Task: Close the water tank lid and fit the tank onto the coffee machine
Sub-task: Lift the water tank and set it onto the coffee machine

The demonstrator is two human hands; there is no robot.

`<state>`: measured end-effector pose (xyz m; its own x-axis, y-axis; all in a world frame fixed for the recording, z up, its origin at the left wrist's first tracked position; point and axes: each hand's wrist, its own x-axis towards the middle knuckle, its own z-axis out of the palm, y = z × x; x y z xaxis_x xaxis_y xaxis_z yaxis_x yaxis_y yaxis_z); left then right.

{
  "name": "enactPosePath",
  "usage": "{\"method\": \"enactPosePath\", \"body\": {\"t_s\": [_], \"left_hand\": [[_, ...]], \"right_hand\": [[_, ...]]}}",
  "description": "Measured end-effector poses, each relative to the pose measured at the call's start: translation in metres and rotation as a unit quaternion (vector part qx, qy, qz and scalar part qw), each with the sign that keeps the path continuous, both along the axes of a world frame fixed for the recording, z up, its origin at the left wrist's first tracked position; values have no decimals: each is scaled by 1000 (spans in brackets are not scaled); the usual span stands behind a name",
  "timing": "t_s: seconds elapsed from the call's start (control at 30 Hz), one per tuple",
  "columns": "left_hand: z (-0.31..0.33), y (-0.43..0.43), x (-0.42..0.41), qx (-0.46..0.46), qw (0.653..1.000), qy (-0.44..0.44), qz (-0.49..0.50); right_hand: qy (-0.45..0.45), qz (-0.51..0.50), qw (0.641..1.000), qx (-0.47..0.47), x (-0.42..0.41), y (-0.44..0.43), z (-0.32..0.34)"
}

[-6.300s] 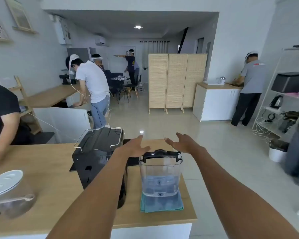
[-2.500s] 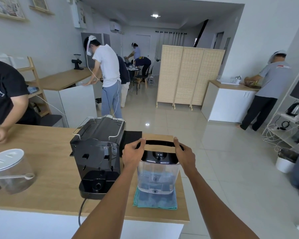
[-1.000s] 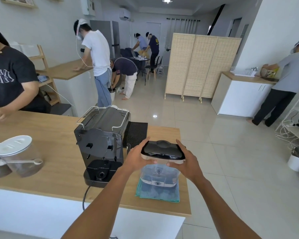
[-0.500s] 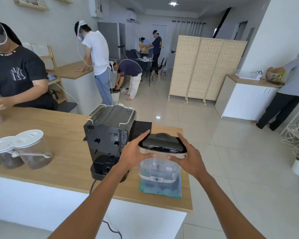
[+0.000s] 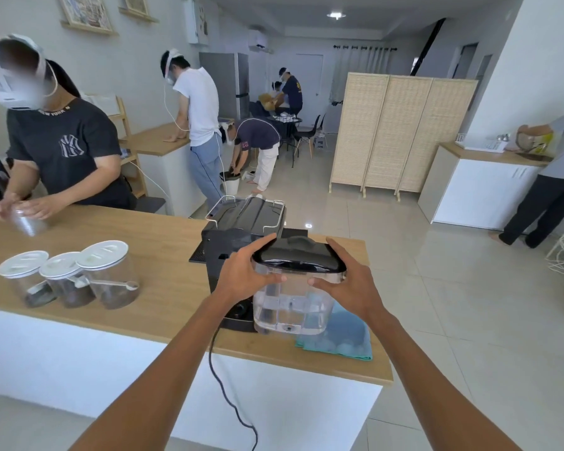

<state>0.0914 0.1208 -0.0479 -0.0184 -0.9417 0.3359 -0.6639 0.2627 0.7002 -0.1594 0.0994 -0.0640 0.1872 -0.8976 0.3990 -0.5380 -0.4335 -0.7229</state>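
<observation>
A clear plastic water tank (image 5: 293, 304) with some water in it hangs in the air just right of the black coffee machine (image 5: 238, 229). Its black lid (image 5: 298, 258) lies shut on top. My left hand (image 5: 246, 271) grips the tank's left side near the rim, and my right hand (image 5: 347, 283) grips its right side. The tank is off the teal cloth (image 5: 345, 336) and tilts slightly, its lower left edge close to the machine's rear base. The machine's back faces me, with its power cord (image 5: 223, 388) trailing down the counter front.
Three lidded jars (image 5: 69, 278) with scoops stand on the wooden counter (image 5: 137, 307) at the left. A person in a black shirt (image 5: 62, 151) works at the counter's far left side. Other people, a folding screen (image 5: 401, 135) and white cabinets stand farther back.
The lid went from open to shut. Both hands then took the tank by its sides and lifted it off the teal cloth, moving it left toward the coffee machine.
</observation>
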Motion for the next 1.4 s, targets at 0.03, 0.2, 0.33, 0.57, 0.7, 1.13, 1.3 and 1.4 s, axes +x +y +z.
{"method": "enactPosePath", "body": {"t_s": [0.03,0.2,0.33,0.57,0.7,1.13,1.3,1.4], "left_hand": [[1,2,9,3,1000,1,3],[3,6,56,5,999,29,-16],[4,4,88,-10,999,46,-9],[0,-7,125,0,995,96,-16],[-4,-15,135,11,993,110,-27],[1,-32,143,34,993,109,-35],[-3,-36,147,44,991,120,-33],[-2,-39,149,45,991,120,-32]], "right_hand": [[-1,1,1000,-3,9,2,1],[0,-1,1000,-7,58,9,7],[-15,-14,1000,8,94,13,11],[-25,-44,998,29,140,13,9],[-10,-62,997,36,155,9,7],[19,-68,997,32,168,-15,3],[31,-65,997,26,172,-25,1],[33,-68,997,21,175,-29,-1]]}}
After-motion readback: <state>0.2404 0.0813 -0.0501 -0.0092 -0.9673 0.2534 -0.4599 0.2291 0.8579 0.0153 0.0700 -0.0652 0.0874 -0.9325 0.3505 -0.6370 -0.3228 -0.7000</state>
